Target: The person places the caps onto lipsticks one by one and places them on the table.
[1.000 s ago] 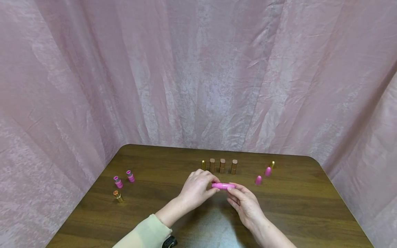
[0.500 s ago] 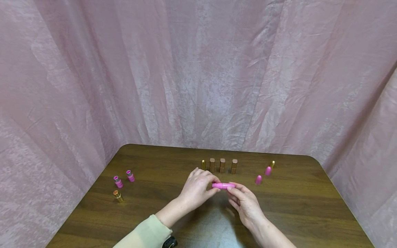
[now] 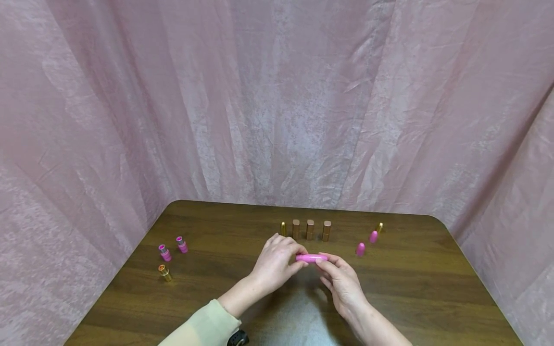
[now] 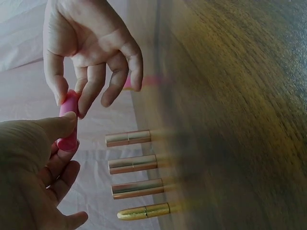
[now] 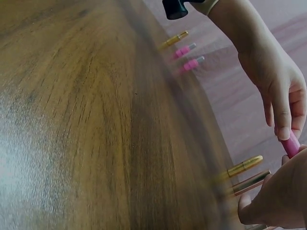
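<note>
A pink lipstick tube (image 3: 309,258) lies level between both hands above the middle of the table. One end is pinched by the thumb and fingers of my left hand (image 3: 274,264); the thumb and forefinger of my right hand (image 3: 344,283) pinch the other. In the left wrist view the lipstick (image 4: 70,103) has fingers at both ends, and the right hand's other fingers hang loosely. Just beyond the hands, a closed gold lipstick (image 3: 283,228) and several rose-gold lipsticks (image 3: 309,230) stand upright in a row.
Two uncapped pink lipstick bases (image 3: 165,253) and an uncapped gold lipstick base (image 3: 165,273) stand at the left. Toward the right stand two pink caps (image 3: 360,249) and a gold cap (image 3: 379,228). A pink curtain (image 3: 277,105) hangs behind the wooden table (image 3: 415,283).
Both hands stay almost in place with the pink lipstick pinched between them. The standing lipsticks and caps have not been moved.
</note>
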`<action>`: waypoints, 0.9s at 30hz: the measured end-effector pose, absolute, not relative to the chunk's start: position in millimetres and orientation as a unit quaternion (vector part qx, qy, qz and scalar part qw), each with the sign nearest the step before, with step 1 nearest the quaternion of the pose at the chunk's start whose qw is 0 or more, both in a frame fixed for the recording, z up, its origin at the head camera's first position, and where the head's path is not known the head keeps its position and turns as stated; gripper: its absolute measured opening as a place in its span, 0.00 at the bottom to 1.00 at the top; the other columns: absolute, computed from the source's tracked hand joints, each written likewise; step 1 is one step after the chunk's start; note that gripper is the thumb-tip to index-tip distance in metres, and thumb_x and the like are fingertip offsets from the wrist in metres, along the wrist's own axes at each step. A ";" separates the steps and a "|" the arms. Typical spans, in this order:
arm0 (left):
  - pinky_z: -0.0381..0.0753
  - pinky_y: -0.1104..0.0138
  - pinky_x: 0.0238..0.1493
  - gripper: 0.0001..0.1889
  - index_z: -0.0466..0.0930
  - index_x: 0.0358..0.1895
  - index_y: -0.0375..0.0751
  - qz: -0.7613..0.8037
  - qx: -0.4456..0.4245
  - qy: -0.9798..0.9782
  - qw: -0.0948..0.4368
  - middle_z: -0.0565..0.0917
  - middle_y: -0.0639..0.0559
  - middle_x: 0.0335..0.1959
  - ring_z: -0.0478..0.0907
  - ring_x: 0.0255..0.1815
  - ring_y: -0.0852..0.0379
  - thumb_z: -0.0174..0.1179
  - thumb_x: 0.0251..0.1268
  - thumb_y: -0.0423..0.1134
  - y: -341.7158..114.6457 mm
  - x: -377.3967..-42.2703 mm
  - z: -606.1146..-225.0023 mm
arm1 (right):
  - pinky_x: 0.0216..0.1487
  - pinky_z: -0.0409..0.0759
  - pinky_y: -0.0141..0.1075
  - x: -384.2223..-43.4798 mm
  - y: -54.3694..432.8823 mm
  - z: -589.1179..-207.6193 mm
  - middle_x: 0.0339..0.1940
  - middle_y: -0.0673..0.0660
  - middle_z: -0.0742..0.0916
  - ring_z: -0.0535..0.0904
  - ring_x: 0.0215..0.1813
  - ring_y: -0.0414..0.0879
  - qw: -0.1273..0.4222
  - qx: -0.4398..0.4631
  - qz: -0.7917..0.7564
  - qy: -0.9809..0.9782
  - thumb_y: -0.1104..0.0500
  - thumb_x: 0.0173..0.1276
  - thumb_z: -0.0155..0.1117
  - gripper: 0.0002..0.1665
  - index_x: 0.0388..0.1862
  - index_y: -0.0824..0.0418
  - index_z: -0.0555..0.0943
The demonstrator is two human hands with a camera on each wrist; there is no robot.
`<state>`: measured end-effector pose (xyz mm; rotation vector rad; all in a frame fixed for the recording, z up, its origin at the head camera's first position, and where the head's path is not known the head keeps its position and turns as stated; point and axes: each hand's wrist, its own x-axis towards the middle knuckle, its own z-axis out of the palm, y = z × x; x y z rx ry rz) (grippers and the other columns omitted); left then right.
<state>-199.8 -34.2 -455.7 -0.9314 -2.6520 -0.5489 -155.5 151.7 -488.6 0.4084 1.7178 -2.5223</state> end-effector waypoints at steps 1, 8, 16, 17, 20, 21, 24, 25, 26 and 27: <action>0.62 0.45 0.73 0.10 0.87 0.43 0.54 -0.188 -0.322 -0.917 0.138 0.83 0.63 0.40 0.79 0.51 0.59 0.73 0.62 0.50 -33.9 -200.1 -455.6 | 0.58 0.70 0.43 -156.0 151.5 -488.9 0.40 0.45 0.89 0.84 0.49 0.41 0.030 0.132 -0.816 0.562 0.62 0.69 0.69 0.11 0.50 0.57 0.83; 0.63 0.45 0.73 0.09 0.87 0.41 0.56 -0.144 -0.321 -0.926 0.139 0.84 0.64 0.39 0.78 0.51 0.57 0.73 0.61 0.51 -35.2 -203.1 -458.3 | 0.55 0.71 0.43 -158.4 149.3 -490.0 0.41 0.47 0.87 0.78 0.47 0.41 0.013 0.125 -0.790 0.600 0.61 0.66 0.72 0.13 0.48 0.60 0.84; 0.65 0.42 0.70 0.09 0.85 0.37 0.56 -0.123 -0.313 -0.930 0.146 0.81 0.64 0.31 0.78 0.44 0.55 0.75 0.56 0.48 -52.1 -219.2 -476.9 | 0.66 0.68 0.49 -154.6 149.7 -487.1 0.54 0.56 0.88 0.80 0.58 0.48 0.036 0.050 -0.756 0.652 0.58 0.69 0.71 0.22 0.59 0.65 0.84; 0.65 0.42 0.70 0.09 0.84 0.36 0.56 -0.132 -0.303 -0.933 0.140 0.81 0.65 0.30 0.78 0.43 0.56 0.75 0.55 0.47 -56.1 -223.4 -479.8 | 0.68 0.67 0.50 -153.9 151.6 -486.0 0.55 0.58 0.88 0.81 0.60 0.48 0.038 0.040 -0.753 0.655 0.58 0.69 0.70 0.22 0.59 0.65 0.83; 0.70 0.46 0.66 0.08 0.82 0.34 0.55 -0.167 -0.260 -0.944 0.114 0.80 0.66 0.27 0.77 0.38 0.56 0.73 0.54 0.45 -70.0 -238.8 -488.2 | 0.71 0.63 0.50 -150.9 160.9 -482.2 0.54 0.61 0.88 0.81 0.61 0.49 0.039 0.025 -0.742 0.669 0.59 0.71 0.68 0.20 0.60 0.65 0.83; 0.72 0.47 0.63 0.08 0.82 0.34 0.55 -0.181 -0.241 -0.948 0.105 0.81 0.66 0.27 0.77 0.37 0.56 0.72 0.54 0.45 -74.7 -244.8 -490.5 | 0.71 0.63 0.50 -150.4 165.3 -481.4 0.54 0.61 0.88 0.81 0.62 0.49 0.036 0.026 -0.736 0.676 0.59 0.71 0.67 0.20 0.60 0.66 0.83; 0.76 0.50 0.54 0.08 0.82 0.36 0.54 -0.217 -0.184 -0.956 0.074 0.83 0.65 0.29 0.78 0.38 0.54 0.72 0.57 0.45 -87.5 -263.3 -496.0 | 0.71 0.63 0.49 -150.1 180.1 -480.8 0.54 0.60 0.89 0.80 0.63 0.48 0.025 0.036 -0.716 0.697 0.59 0.72 0.67 0.20 0.60 0.65 0.83; 0.77 0.51 0.51 0.08 0.83 0.37 0.53 -0.226 -0.167 -0.957 0.064 0.83 0.64 0.30 0.79 0.39 0.53 0.72 0.59 0.46 -91.0 -269.3 -497.5 | 0.71 0.63 0.49 -150.4 185.3 -481.2 0.54 0.60 0.89 0.80 0.63 0.48 0.022 0.039 -0.711 0.702 0.58 0.72 0.67 0.20 0.60 0.65 0.83; 0.77 0.50 0.50 0.08 0.84 0.38 0.53 -0.237 -0.151 -0.958 0.054 0.84 0.63 0.32 0.79 0.41 0.52 0.72 0.60 0.46 -93.8 -275.0 -498.8 | 0.71 0.63 0.49 -150.5 190.3 -481.9 0.54 0.59 0.89 0.79 0.63 0.48 0.019 0.044 -0.705 0.708 0.58 0.73 0.67 0.20 0.61 0.64 0.83; 0.76 0.49 0.50 0.09 0.85 0.40 0.52 -0.248 -0.137 -0.958 0.043 0.85 0.62 0.34 0.79 0.43 0.51 0.73 0.61 0.46 -96.2 -279.6 -499.3 | 0.72 0.62 0.49 -150.6 195.2 -482.6 0.54 0.59 0.89 0.79 0.63 0.47 0.016 0.049 -0.700 0.712 0.57 0.73 0.66 0.20 0.61 0.63 0.83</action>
